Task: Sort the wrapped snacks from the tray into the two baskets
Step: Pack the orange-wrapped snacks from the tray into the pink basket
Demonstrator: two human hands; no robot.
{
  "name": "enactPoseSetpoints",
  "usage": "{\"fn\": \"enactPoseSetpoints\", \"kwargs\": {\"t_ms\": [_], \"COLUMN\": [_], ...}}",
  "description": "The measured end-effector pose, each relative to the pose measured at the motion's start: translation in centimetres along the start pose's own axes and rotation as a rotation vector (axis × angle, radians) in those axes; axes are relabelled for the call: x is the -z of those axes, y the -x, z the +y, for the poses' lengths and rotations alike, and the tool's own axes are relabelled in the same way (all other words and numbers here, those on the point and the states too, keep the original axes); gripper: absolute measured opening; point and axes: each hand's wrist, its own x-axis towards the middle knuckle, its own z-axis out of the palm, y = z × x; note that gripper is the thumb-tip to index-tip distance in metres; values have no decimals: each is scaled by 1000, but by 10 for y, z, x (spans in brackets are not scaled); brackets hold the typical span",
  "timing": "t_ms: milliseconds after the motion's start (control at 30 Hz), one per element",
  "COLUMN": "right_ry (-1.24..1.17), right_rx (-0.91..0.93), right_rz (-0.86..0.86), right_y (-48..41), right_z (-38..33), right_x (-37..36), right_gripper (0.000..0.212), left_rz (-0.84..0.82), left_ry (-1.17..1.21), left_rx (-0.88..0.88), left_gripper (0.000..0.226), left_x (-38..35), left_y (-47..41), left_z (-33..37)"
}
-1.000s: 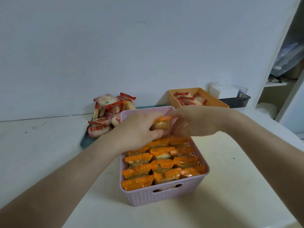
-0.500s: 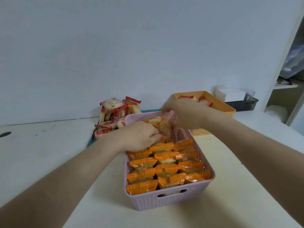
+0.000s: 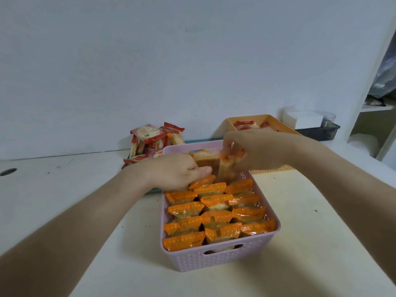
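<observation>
Rows of orange-wrapped snacks (image 3: 214, 213) fill the lilac basket's (image 3: 220, 260) near part; its far end has room, crowded by the left hand (image 3: 175, 171) and right hand (image 3: 255, 148).

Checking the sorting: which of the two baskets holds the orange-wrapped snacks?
The pink basket at the front, filled with rows of orange-wrapped snacks; the orange basket behind it holds red-wrapped ones.

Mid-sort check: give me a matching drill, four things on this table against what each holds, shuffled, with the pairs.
Things:
1. lilac woven-look plastic basket
2. orange plastic basket
3. teal tray
4. right hand

States:
a. pinches an upright orange-wrapped snack
b. back right, red-wrapped snacks inside
c. nearest, rows of orange-wrapped snacks inside
d. back left, red-and-white packs piled on it

Pairs: 1-c; 2-b; 3-d; 4-a.
</observation>
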Motion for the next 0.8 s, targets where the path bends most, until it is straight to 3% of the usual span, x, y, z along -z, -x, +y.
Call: {"fn": "enactPoseSetpoints", "kwargs": {"t_ms": [100,167,333,467,533,667,733,800], "right_ry": [-56,70,94,-23,-124,-375,-378,-274], "right_rx": [4,14,21,17,23,78,63,44], "right_rz": [-180,-194,-120,-58,17,264,321,282], "right_y": [14,16,14,6,6,0,-7,-17], "right_z": [-11,-18,-17,-11,-7,2,4,1], "right_x": [-7,-21,-39,-42,-43,-38,-33,-28], "right_gripper": [47,59,52,66,62,26,32,42], "left_rz": [259,292,-161,-221,-186,66,159,146], "left_ry": [55,-60,-223,-287,-254,24,145,139], "left_rx": [-13,0,33,-5,-5,29,32,22], "left_gripper": [39,19,44,55,55,50,49,45], "left_x": [11,17,14,10,11,19,22,22], "left_y": [-2,-7,-22,-32,-32,-15,-5,5], "left_z": [-1,-6,-5,2,3,-3,-7,-10]}}
